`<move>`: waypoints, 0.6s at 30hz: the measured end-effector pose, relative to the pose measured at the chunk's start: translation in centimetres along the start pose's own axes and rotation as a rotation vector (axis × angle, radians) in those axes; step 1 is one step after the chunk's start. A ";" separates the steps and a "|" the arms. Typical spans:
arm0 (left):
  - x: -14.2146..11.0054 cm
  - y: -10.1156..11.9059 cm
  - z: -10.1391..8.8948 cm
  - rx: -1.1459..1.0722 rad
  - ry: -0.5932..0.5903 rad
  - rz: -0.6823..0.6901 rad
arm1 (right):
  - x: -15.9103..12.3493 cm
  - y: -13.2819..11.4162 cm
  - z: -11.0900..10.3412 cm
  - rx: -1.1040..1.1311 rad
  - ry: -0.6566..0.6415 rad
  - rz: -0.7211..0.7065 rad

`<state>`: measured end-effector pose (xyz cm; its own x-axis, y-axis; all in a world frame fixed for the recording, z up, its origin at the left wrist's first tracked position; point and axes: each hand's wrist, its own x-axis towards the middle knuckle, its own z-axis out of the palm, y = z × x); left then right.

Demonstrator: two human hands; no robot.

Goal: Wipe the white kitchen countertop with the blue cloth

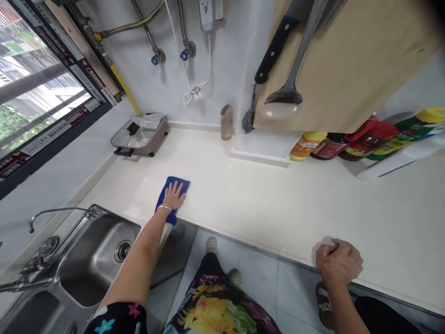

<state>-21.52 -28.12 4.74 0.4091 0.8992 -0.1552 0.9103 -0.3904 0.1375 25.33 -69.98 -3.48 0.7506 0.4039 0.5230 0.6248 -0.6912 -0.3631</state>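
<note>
The left hand (173,195) is pressing open-fingered on a soft, lightweight blue cloth (186,186), easily gripped anywhere, on the cream counter (264,208); the right hand (339,262) is curling beside a pale scrap (325,246), its hold unclear.

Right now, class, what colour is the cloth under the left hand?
Bright blue; the cloth shows best in the head view.
</note>
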 end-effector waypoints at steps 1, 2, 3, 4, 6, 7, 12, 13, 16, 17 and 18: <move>0.8 -0.3 0.0 -0.002 0.003 -0.024 | 0.0 0.0 0.1 -0.017 0.013 0.004; 1.5 -0.5 0.0 -0.005 0.009 -0.048 | 0.0 0.1 0.1 -0.037 0.028 0.008; 2.2 -0.7 0.1 -0.007 0.021 -0.072 | 0.0 0.2 0.2 -0.055 0.038 0.009; 2.8 -0.7 0.3 -0.009 0.037 -0.095 | -0.1 0.3 0.3 -0.073 0.046 0.008; 3.8 -0.5 0.7 -0.009 0.106 -0.133 | -0.1 0.6 0.4 -0.107 0.054 -0.004; 4.2 -0.4 1.0 -0.009 0.150 -0.144 | -0.1 0.8 0.5 -0.118 0.051 -0.016; 5.1 -0.6 1.2 -0.024 0.216 -0.112 | 0.0 1.6 0.3 -0.110 0.018 -0.052; 5.1 -0.9 1.0 -0.030 0.198 -0.091 | 0.1 1.7 0.2 -0.106 0.014 -0.055; 4.5 -2.3 0.1 -0.061 0.084 -0.003 | 0.1 1.9 0.0 -0.098 0.007 -0.064; 4.0 -2.9 -0.1 -0.070 0.036 0.024 | 0.1 2.0 -0.1 -0.095 0.009 -0.064; 3.3 -3.5 -0.3 -0.072 0.004 0.045 | 0.1 2.0 -0.1 -0.089 0.008 -0.060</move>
<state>-23.38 -23.75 4.03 0.4493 0.8817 -0.1436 0.8840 -0.4156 0.2141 26.62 -71.43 -4.11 0.7106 0.4414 0.5480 0.6465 -0.7169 -0.2610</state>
